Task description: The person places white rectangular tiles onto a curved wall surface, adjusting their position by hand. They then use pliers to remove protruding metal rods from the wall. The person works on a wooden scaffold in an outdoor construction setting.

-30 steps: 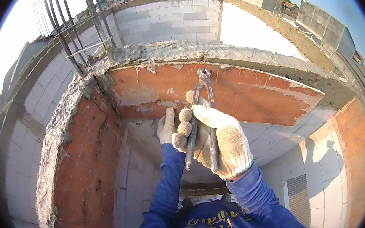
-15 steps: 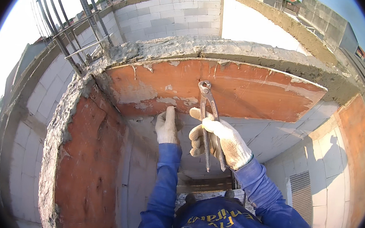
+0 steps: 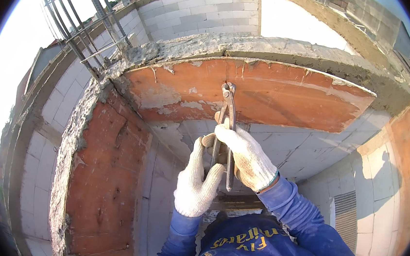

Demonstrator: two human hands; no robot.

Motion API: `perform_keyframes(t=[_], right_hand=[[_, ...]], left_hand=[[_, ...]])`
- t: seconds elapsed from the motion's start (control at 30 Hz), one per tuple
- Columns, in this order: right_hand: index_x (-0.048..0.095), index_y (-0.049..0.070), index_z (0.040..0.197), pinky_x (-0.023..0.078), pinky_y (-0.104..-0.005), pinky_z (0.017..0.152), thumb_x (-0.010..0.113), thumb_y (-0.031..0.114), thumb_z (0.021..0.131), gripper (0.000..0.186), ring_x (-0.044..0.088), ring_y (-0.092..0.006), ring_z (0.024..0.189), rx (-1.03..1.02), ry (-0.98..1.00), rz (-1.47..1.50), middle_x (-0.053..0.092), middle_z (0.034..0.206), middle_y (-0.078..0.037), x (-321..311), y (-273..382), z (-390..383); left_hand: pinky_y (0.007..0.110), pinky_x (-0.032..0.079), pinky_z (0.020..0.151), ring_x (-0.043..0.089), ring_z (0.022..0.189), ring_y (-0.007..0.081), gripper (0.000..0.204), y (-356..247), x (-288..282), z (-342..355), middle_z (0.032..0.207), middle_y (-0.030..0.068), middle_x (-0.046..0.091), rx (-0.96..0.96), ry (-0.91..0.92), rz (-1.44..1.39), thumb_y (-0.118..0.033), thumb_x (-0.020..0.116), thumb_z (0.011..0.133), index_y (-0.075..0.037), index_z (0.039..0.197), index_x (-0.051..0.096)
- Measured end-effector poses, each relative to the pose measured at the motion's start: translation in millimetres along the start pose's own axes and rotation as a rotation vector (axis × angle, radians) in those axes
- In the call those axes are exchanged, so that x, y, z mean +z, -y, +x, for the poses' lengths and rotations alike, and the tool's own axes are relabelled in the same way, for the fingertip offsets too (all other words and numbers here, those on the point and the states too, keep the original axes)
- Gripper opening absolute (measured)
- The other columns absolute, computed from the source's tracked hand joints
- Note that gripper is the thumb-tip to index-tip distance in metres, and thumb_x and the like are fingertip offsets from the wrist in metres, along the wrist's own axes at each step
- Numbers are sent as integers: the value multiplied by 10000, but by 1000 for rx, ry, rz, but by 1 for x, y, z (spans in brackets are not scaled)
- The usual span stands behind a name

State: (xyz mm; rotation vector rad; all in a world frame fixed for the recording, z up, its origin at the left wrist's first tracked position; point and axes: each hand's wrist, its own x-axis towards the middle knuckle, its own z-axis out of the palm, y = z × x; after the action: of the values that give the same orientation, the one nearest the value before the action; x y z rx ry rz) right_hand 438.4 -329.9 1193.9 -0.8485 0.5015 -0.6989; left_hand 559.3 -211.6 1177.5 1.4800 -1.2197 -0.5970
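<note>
My right hand [image 3: 246,158], in a white knit glove with soiled fingers, grips long steel pliers [image 3: 228,96] held upright. The pliers' head lies over an orange formwork panel [image 3: 300,95] with flaking mortar; whether it touches the panel I cannot tell. My left hand [image 3: 195,185], gloved alike, reaches in from the lower left with fingers and thumb closed on the lower part of the pliers' handles, some fingertips hidden behind them. Above the panel runs a rough concrete beam [image 3: 193,44].
Vertical rebar [image 3: 84,29] rises at the upper left. A second orange panel [image 3: 102,182] lines the left side, another [image 3: 403,145] the right. Light block walls [image 3: 200,13] surround the spot. A grooved grey sheet [image 3: 344,213] shows low right. Rooftops lie beyond.
My left hand has left the panel's lower edge and come down and right onto the pliers. My right hand and the pliers have shifted slightly left and up.
</note>
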Motion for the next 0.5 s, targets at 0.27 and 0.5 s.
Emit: perform_keyframes(t=[0.27,0.5], right_hand=[[665,67,1280,577,-359,967,669,280,1075,296,678,-185,1138,10,202,357,728,1232,-104,25,14,7],[691,55,1174,571,-336,914,659,216,1065,197,687,-179,1032,-54,162,171,727,1194,-82,36,32,8]], left_hand=[[295,579,827,727,908,139,373,-55,-18,6,1050,161,790,195,-304,287,-34,604,1043,99,1384,677],[343,616,896,803,1002,249,310,-63,-22,12,1157,256,795,307,-350,345,16,705,991,74,1294,735]])
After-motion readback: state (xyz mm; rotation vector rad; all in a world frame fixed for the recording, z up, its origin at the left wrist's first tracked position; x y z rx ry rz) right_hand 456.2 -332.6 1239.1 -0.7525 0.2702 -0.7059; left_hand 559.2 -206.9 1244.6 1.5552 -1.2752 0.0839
